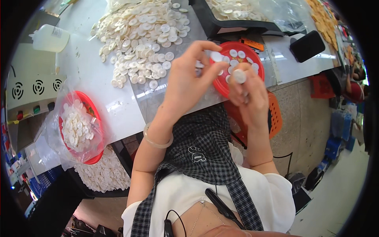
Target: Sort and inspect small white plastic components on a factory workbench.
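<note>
My left hand [185, 79] is raised over the table's front edge, its thumb and forefinger pinching a small round white disc [216, 56]. Beside it my right hand [251, 91] has its fingers curled with another white disc [239, 76] at the fingertips. Whether more discs lie inside the right palm is blurred. Just beyond both hands is a red plastic dish [258, 59] with several white discs scattered in it, partly hidden by my fingers. A big heap of white discs [146, 31] spreads over the tabletop to the left of the dish.
At left, a red basin [94, 158] holds a plastic bag of discs, above a dark bin of discs [104, 173]. A machine [33, 91] and a white bottle [51, 38] stand far left. Behind the dish are a black tray [221, 29] and a phone [307, 46]. An orange stool [274, 114] stands below.
</note>
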`<state>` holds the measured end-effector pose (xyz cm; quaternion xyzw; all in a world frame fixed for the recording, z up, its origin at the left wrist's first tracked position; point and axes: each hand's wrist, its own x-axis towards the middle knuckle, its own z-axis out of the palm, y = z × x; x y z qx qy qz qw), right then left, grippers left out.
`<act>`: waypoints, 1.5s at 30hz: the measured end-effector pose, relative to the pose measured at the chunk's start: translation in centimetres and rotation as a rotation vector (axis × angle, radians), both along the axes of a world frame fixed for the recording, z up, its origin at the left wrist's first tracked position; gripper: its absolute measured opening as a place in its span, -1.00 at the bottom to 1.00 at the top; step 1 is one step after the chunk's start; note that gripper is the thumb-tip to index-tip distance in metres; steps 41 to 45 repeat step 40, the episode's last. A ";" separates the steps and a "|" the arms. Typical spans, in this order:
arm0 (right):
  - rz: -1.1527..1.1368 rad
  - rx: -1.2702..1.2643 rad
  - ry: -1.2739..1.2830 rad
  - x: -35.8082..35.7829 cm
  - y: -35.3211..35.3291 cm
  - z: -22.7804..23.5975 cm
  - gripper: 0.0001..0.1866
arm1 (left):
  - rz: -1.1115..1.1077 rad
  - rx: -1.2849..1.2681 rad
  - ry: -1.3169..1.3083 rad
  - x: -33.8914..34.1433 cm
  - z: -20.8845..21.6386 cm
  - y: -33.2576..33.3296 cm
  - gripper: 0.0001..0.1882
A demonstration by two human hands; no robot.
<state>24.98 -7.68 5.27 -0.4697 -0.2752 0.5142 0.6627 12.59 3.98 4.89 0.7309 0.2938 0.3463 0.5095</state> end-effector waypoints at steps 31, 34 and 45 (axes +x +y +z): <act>0.423 -0.127 0.263 -6.0 7.0 -3.7 -0.73 | 0.299 -0.649 -0.295 -14.0 -3.6 -1.0 -0.91; 0.615 -0.076 0.805 -5.9 7.2 -4.5 -0.71 | 0.190 -0.783 -0.441 -14.6 -3.9 -1.5 -0.85; 0.698 -0.136 1.118 -6.5 6.8 -5.2 -0.70 | 0.168 -0.637 -0.258 -14.3 -3.7 -2.2 -0.80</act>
